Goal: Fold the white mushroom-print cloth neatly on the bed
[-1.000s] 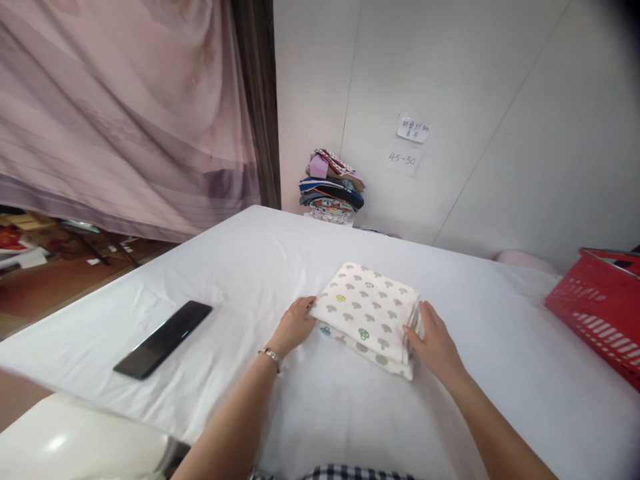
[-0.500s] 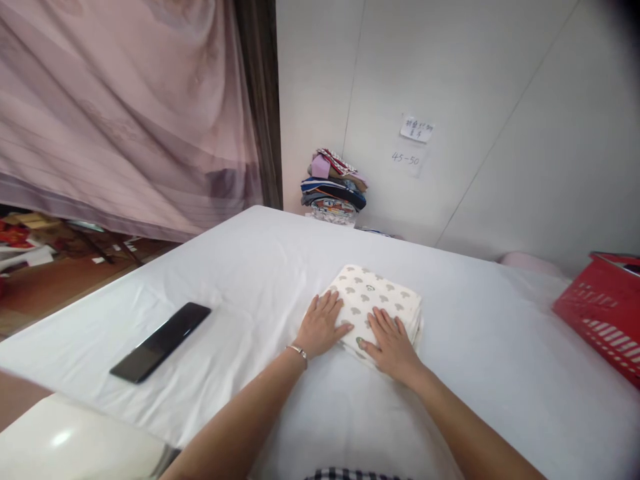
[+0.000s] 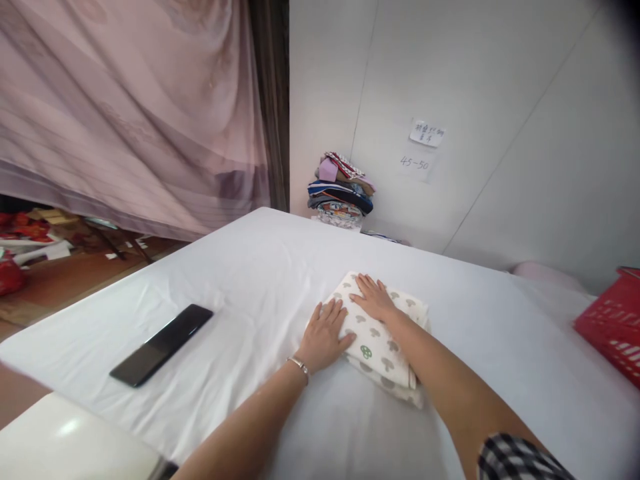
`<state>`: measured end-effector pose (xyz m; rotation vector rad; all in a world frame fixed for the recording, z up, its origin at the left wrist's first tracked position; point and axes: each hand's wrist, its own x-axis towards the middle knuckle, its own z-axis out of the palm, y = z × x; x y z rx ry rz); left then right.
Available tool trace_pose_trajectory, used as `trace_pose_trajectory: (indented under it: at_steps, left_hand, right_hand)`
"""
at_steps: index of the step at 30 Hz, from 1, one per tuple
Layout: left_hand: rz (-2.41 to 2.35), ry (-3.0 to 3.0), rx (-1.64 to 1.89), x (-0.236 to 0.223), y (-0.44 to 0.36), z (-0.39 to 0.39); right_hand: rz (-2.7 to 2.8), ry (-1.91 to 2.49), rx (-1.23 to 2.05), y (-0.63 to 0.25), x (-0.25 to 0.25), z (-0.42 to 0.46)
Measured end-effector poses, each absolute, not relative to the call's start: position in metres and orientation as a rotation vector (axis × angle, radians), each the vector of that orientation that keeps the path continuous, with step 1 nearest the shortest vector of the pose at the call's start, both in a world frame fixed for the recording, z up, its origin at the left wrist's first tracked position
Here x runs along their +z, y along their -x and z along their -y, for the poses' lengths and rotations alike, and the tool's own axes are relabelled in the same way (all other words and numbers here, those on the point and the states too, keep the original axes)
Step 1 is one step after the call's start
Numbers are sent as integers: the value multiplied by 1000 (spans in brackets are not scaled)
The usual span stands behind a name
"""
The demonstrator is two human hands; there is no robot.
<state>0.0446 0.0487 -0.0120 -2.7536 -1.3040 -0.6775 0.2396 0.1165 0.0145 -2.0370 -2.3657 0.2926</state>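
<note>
A folded white cloth (image 3: pixel 375 333) with a grey mushroom-like print and a small green mark lies on the white-covered table (image 3: pixel 240 280). My left hand (image 3: pixel 325 335), a bracelet at its wrist, rests flat along the cloth's left edge with fingers stretched out. Across the cloth reaches my right arm, and my right hand (image 3: pixel 373 297) lies flat near the far corner, fingers spread. Neither hand grips the fabric. Part of the cloth's right side is hidden under my right forearm.
A black phone (image 3: pixel 163 345) lies on the left of the table. At the right edge stands a red plastic basket (image 3: pixel 613 327). Folded fabrics (image 3: pixel 341 191) are stacked by the wall beyond the table. A pink curtain (image 3: pixel 150 113) hangs at the left.
My right hand has moved from the cloth's near right part to its far edge. The near right corner now shows loose, layered fabric. My left hand has stayed at the left edge.
</note>
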Motion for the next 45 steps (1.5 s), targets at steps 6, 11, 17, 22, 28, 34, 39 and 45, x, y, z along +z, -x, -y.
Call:
trace_pose_trajectory:
  at_steps: [6, 11, 17, 22, 28, 34, 39, 45]
  left_hand:
    - [1309, 2750, -661, -14, -45, -48]
    - [1310, 2742, -684, -16, -46, -49]
    - [1329, 2745, -667, -16, -46, -50]
    - [1326, 2762, -644, -12, -46, -50]
    - [1334, 2770, -648, -12, -46, -50]
    - [1323, 2769, -641, -11, -47, -51]
    - [1291, 2733, -699, -15, -47, -52]
    - [1287, 2730, -683, -15, -48, -52]
  right_hand:
    - [2369, 2018, 316, -247, 2, -119]
    - [2406, 1970, 264, -243, 8, -129]
    - [2382, 1976, 291, -239, 0, -136]
    - [2367, 1962, 349, -242, 12, -125]
    - [2258, 2083, 115, -288, 14, -84]
    - [2108, 2277, 258, -323, 0, -70]
    - [2128, 2304, 369, -318, 14, -72]
    - [2150, 2208, 226, -296, 20, -26]
